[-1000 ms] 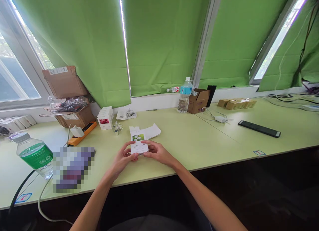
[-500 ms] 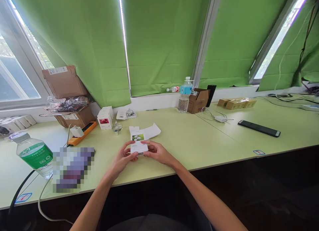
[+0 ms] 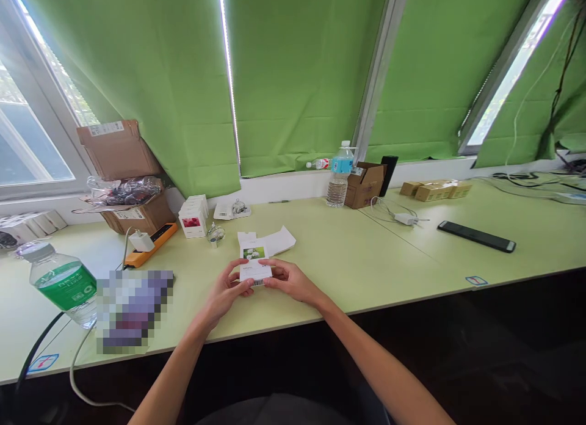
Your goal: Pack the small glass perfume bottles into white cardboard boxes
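A small white box (image 3: pixel 254 271) with printed text and a barcode on its near side is gripped between both hands, just above the table's near part. My left hand (image 3: pixel 230 284) closes on its left edge with thumb and fingers. On the right edge, my right hand (image 3: pixel 289 279) pinches it the same way. Directly behind lies a white card with a flower picture (image 3: pixel 254 253), partly hidden by the box. An unfolded white paper piece (image 3: pixel 280 240) sits beyond it to the right.
Left stand a water bottle (image 3: pixel 66 287), an orange power strip (image 3: pixel 153 245), white picture boxes (image 3: pixel 194 220) and an open carton (image 3: pixel 137 214). A coiled earphone-like item (image 3: pixel 215 234) lies nearby. To the right are a large bottle (image 3: pixel 338 177), a charger (image 3: pixel 405 218) and a phone (image 3: pixel 476 236).
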